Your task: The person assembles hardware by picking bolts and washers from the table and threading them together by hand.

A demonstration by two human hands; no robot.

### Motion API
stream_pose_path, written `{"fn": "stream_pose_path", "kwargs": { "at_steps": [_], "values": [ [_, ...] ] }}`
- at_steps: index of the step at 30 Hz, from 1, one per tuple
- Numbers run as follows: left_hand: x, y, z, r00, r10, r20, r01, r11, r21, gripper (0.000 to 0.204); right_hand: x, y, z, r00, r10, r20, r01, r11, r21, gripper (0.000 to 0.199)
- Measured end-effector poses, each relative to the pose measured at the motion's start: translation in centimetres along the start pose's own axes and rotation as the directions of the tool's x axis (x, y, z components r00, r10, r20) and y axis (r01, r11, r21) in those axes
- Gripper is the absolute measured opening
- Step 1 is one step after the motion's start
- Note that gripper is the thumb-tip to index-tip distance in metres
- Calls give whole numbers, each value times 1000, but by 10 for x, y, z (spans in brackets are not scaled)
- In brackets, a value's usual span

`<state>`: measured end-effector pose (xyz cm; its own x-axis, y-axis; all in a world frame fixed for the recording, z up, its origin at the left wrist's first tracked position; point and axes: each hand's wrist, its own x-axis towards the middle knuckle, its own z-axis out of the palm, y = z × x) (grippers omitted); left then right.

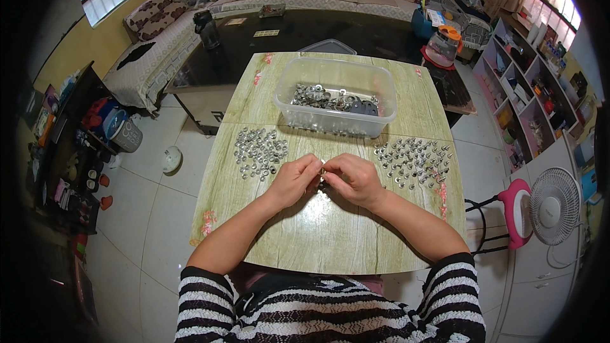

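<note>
Your left hand and right hand meet above the middle of the green wood-grain table, fingertips pinched together on a small silvery metal part that is mostly hidden between them. Both forearms run up from the lower edge and angle inward. A pile of shiny metal rings lies just left of your hands, another pile lies to the right, and a clear plastic tub holding more parts sits beyond.

Both hands meet at centre, left hand and right hand fingertips pinched together, forearms converging.
</note>
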<state>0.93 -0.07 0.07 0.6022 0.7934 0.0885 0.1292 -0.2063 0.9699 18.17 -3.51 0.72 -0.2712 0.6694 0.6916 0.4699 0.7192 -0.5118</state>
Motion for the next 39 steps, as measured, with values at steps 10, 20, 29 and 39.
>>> {"fn": "stream_pose_path", "kwargs": {
  "at_steps": [10,20,29,39],
  "values": [
    [0,1,1,1000,-11,10,11,1000,16,26,-1,2,-1,1000,1,-9,-1,1000,-1,14],
    [-1,4,-1,999,20,44,-19,1000,-17,25,-1,1,0,1000,17,-21,-17,1000,14,13],
    [-1,5,0,999,7,43,-5,999,-47,26,-1,2,0,1000,3,-14,-3,1000,1,14],
    [-1,3,-1,996,-15,91,18,999,-36,34,-2,3,1,1000,24,-3,-24,1000,4,13]
  ]
}}
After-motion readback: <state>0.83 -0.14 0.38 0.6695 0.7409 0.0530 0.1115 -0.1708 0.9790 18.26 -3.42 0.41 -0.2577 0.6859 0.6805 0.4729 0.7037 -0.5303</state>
